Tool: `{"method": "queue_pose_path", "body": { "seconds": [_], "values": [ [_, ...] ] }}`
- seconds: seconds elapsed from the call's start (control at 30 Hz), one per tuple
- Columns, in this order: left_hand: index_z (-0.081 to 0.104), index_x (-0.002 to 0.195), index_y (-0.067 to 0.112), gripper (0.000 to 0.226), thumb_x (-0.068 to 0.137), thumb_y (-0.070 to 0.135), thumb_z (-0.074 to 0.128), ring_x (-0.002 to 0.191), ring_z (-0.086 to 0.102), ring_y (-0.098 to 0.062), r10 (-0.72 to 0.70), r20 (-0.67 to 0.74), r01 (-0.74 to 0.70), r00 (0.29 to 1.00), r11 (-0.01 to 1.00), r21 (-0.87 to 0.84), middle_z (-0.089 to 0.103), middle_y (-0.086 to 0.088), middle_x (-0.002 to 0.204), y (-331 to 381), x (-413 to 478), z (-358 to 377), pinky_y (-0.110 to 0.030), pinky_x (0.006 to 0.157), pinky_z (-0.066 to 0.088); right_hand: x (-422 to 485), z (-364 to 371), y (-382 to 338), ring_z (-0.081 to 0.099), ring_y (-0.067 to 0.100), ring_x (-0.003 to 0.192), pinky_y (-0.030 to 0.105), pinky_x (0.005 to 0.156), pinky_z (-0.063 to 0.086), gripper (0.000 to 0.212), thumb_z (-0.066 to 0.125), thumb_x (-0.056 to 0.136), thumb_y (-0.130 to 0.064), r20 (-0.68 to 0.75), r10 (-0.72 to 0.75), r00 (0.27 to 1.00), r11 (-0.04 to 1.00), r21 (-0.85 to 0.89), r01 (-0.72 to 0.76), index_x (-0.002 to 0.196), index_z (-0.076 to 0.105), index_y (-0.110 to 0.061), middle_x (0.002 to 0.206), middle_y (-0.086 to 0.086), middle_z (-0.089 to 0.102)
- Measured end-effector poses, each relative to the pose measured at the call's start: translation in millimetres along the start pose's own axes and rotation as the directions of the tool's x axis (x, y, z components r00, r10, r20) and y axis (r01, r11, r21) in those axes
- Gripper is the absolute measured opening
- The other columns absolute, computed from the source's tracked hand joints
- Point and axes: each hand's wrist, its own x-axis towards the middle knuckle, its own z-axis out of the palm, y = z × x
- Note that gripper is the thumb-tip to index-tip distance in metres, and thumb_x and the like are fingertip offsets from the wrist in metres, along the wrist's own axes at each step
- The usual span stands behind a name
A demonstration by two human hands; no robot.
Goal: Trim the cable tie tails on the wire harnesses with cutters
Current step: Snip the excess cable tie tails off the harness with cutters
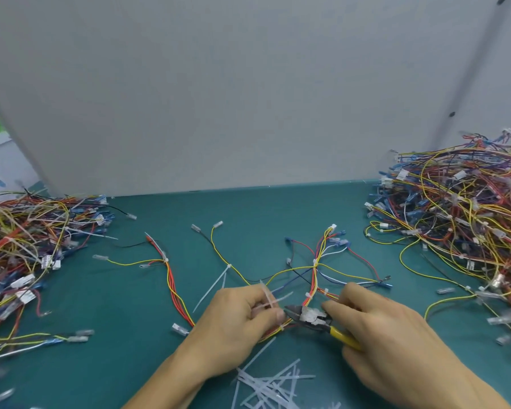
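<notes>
A wire harness (pixel 315 271) of red, yellow, blue and white wires lies spread on the green table (pixel 148 343) in front of me. My left hand (pixel 233 323) grips its bundle and pinches white cable tie tails (pixel 267 296) that stick up between the fingers. My right hand (pixel 396 340) holds yellow-handled cutters (pixel 310 315), their dark jaws pointing left, tips right at my left fingertips beside a tie. Another long tie tail (pixel 216 286) hangs from a yellow wire further left.
A heap of harnesses (pixel 466 219) fills the right side, another heap (pixel 24 246) the left. A loose harness (pixel 165 270) lies centre-left. Cut white tie tails (pixel 272 385) are strewn near the front edge between my forearms. A grey panel (pixel 248 98) stands behind the table.
</notes>
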Motion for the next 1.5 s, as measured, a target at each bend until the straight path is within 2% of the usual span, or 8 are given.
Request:
{"method": "queue_pose_path", "body": {
  "seconds": [0.13,0.27,0.43,0.6,0.9,1.0,1.17,1.5],
  "values": [
    [0.062,0.074,0.020,0.021,0.084,0.038,0.057,0.050,0.028,-0.011,-0.077,0.039,0.083,0.996,0.979,-0.186,0.034,0.010,0.051,-1.6,0.0,-3.3,-0.021,0.050,0.025,0.1,5.9,3.7,0.054,0.020,0.080,0.030,0.056,0.041,0.027,0.041,0.070,-0.030,0.089,-0.005,0.996,1.000,0.013,0.004,0.094,0.053,-0.029,0.097,-0.012,0.047],
    [0.058,0.070,0.025,0.023,0.092,0.031,0.059,0.051,0.026,-0.011,-0.072,0.056,0.081,0.996,0.978,-0.194,0.031,0.011,0.051,-4.4,0.5,-3.4,-0.022,0.049,0.023,2.3,8.7,4.4,0.048,0.018,0.097,0.031,0.065,0.036,0.038,0.031,0.075,-0.034,0.181,-0.008,0.983,1.000,-0.002,0.008,0.109,0.045,-0.030,0.109,-0.012,0.036],
    [0.057,0.068,0.023,0.025,0.092,0.028,0.062,0.051,0.026,-0.010,-0.054,0.064,0.064,0.996,0.982,-0.175,0.031,0.011,0.052,-3.1,-0.2,-3.6,-0.020,0.049,0.023,1.6,8.6,4.2,0.050,0.018,0.087,0.029,0.060,0.031,0.031,0.036,0.072,-0.032,0.144,-0.051,0.988,0.999,0.000,0.051,0.100,0.050,-0.030,0.102,-0.011,0.038],
    [0.060,0.068,0.023,0.023,0.089,0.030,0.064,0.053,0.030,-0.010,-0.057,0.083,0.069,0.995,0.984,-0.163,0.036,0.010,0.053,-2.7,-0.6,-3.6,-0.023,0.051,0.026,6.1,4.1,-2.4,0.051,0.015,0.050,0.021,0.042,0.022,0.023,0.064,0.047,-0.027,0.077,-0.078,0.994,0.988,-0.127,0.087,0.069,0.058,-0.031,0.074,-0.009,0.049],
    [0.060,0.068,0.026,0.021,0.088,0.033,0.063,0.054,0.030,-0.010,-0.048,0.091,0.062,0.995,0.985,-0.159,0.036,0.008,0.055,-4.5,0.3,-3.3,-0.025,0.052,0.026,6.9,7.4,-0.2,0.051,0.020,0.048,0.027,0.035,0.026,0.035,0.082,0.043,-0.019,-0.044,-0.144,0.989,0.969,-0.208,0.132,0.067,0.057,-0.025,0.071,-0.006,0.052],
    [0.060,0.071,0.021,0.021,0.088,0.034,0.063,0.054,0.030,-0.010,-0.043,0.081,0.054,0.996,0.988,-0.145,0.036,0.009,0.055,-5.0,0.2,-2.9,-0.024,0.052,0.026,8.8,5.8,-1.4,0.053,0.020,0.048,0.025,0.040,0.018,0.037,0.084,0.040,-0.018,-0.064,-0.193,0.979,0.954,-0.247,0.172,0.064,0.058,-0.024,0.067,-0.005,0.051],
    [0.060,0.072,0.019,0.021,0.089,0.031,0.064,0.053,0.030,-0.009,-0.039,0.075,0.049,0.996,0.990,-0.136,0.037,0.009,0.054,-4.3,1.0,-1.9,-0.021,0.051,0.026,11.3,6.4,-1.1,0.052,0.019,0.048,0.024,0.045,0.014,0.038,0.086,0.037,-0.018,-0.070,-0.241,0.968,0.936,-0.279,0.213,0.063,0.059,-0.025,0.065,-0.007,0.050],
    [0.056,0.064,0.024,0.027,0.089,0.028,0.064,0.051,0.030,-0.008,-0.049,0.055,0.056,0.997,0.989,-0.137,0.036,0.009,0.053,1.4,-1.6,-1.6,-0.017,0.050,0.026,9.6,12.9,1.3,0.053,0.018,0.046,0.024,0.033,0.023,0.040,0.085,0.035,-0.017,-0.027,-0.229,0.973,0.952,-0.212,0.219,0.061,0.056,-0.025,0.065,-0.008,0.050]
  ]
}}
